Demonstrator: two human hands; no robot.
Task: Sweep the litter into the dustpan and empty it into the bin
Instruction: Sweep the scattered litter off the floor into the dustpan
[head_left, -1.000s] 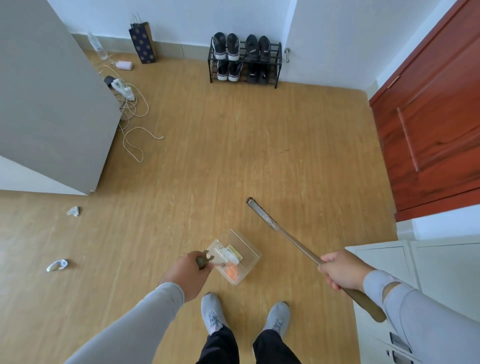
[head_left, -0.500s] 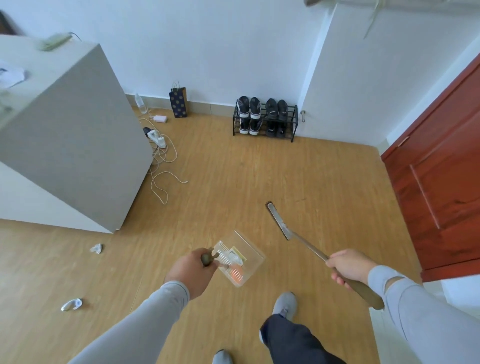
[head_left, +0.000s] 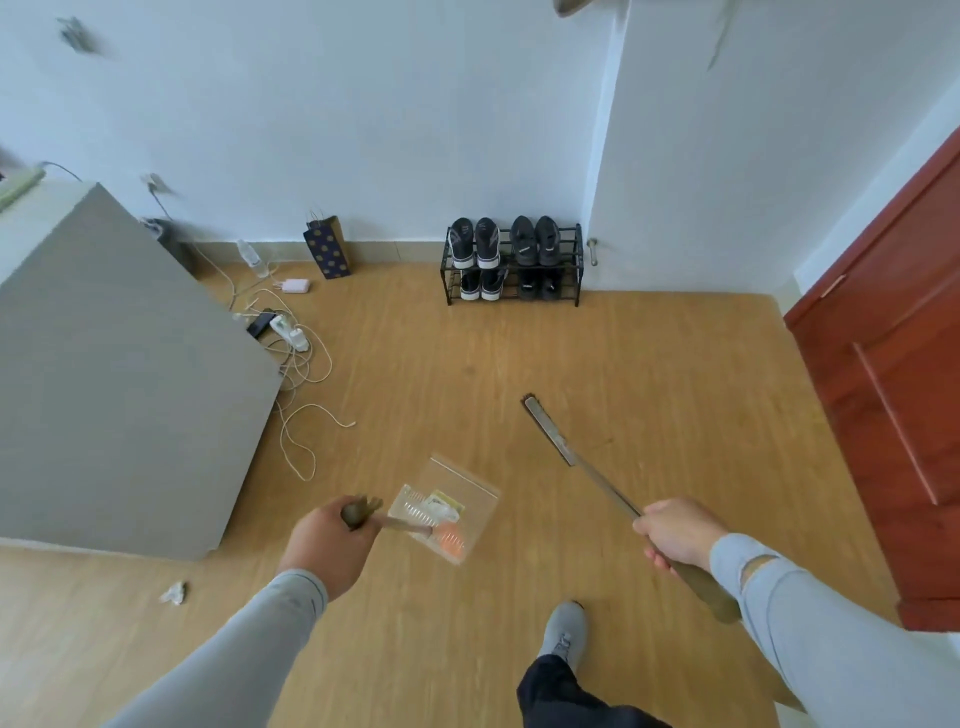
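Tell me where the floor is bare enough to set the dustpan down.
Bare floor runs between the shoe rack, the red door and the broom. It is crowded by the grey cabinet: tangled cables, plus crumpled litter.

Wood-patterned floor (head_left: 467, 364). On it: shoe rack (head_left: 511, 265) against the far wall, a dotted paper bag (head_left: 327, 248) and plastic bottle (head_left: 253, 258) near it, tangled white cables (head_left: 301, 374) with a power strip (head_left: 289, 331), and crumpled litter (head_left: 174, 593) at lower left.
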